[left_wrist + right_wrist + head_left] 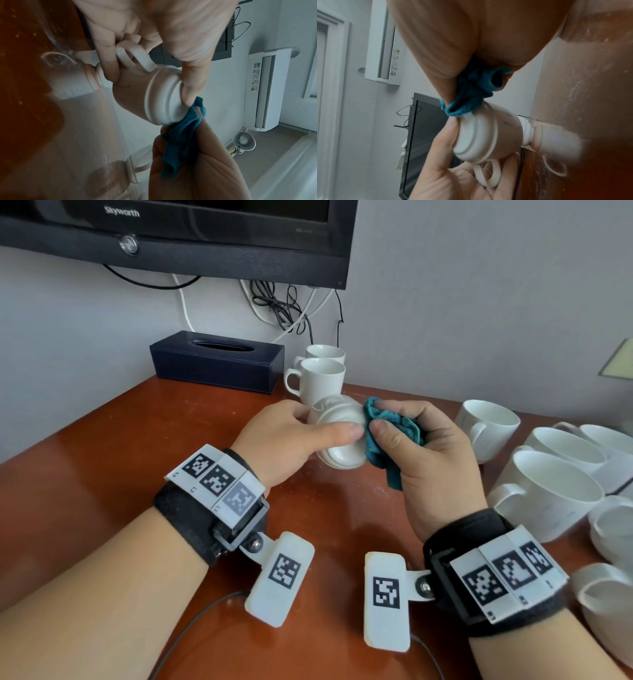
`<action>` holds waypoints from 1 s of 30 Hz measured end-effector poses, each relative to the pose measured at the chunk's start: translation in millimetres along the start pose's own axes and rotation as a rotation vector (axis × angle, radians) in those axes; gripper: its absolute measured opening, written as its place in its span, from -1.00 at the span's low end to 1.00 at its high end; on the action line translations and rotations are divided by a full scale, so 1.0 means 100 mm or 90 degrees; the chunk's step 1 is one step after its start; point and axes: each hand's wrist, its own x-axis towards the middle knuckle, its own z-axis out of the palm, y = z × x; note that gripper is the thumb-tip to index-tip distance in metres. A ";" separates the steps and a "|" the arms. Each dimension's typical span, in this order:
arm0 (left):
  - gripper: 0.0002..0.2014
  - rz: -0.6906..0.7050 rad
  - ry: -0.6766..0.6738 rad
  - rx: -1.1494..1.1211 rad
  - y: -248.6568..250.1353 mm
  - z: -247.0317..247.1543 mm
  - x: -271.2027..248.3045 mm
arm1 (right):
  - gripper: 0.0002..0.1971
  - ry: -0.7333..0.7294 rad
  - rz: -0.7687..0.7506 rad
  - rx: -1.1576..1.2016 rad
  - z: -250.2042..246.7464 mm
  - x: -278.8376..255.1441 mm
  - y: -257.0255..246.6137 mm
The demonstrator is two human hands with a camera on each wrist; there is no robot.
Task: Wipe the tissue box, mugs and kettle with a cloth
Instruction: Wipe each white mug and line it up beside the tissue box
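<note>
left hand (277, 436) holds a white mug (339, 436) tipped on its side above the wooden table (137, 446), foot turned toward the wearer; fingers curl round the body and handle, thumb lies across the foot. right hand (428, 453) bunches a teal cloth (387, 436), fingers and thumb closed on it, cloth pressed against the mug's foot. behind the held mug: two upright white mugs (320, 378), and left of them a dark tissue box (217, 361) against the wall. more white mugs (544, 491) crowd to its right. kettle not seen.
</note>
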 end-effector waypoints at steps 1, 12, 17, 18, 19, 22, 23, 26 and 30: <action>-0.44 0.004 0.002 -0.016 0.00 0.00 0.01 | -0.86 0.003 0.006 0.007 0.00 0.00 -0.01; -0.47 0.015 -0.014 -0.141 0.05 0.03 -0.02 | -0.82 0.075 0.016 0.028 -0.02 0.01 -0.05; -0.51 0.012 -0.021 -0.123 0.02 0.00 -0.02 | -0.76 0.021 0.003 0.059 0.05 0.00 -0.06; -0.51 0.011 -0.031 -0.127 0.03 0.00 -0.03 | -0.77 0.017 0.010 0.059 0.06 0.00 -0.05; -0.51 0.005 -0.043 -0.138 0.04 0.00 -0.04 | -0.78 0.023 0.021 0.057 0.06 0.01 -0.04; -0.62 -0.024 -0.091 -0.191 0.06 0.02 -0.06 | -0.78 0.066 0.044 0.037 0.01 0.03 -0.01; -0.71 -0.030 -0.102 -0.211 0.06 0.03 -0.06 | -0.78 0.080 0.048 0.027 -0.01 0.04 0.00; -0.56 -0.047 -0.103 -0.258 0.05 0.02 -0.07 | -0.81 0.123 0.064 0.028 -0.04 0.05 0.01; -0.33 -0.051 -0.102 -0.361 0.07 0.04 -0.09 | -0.89 0.159 0.099 0.028 -0.05 0.06 0.04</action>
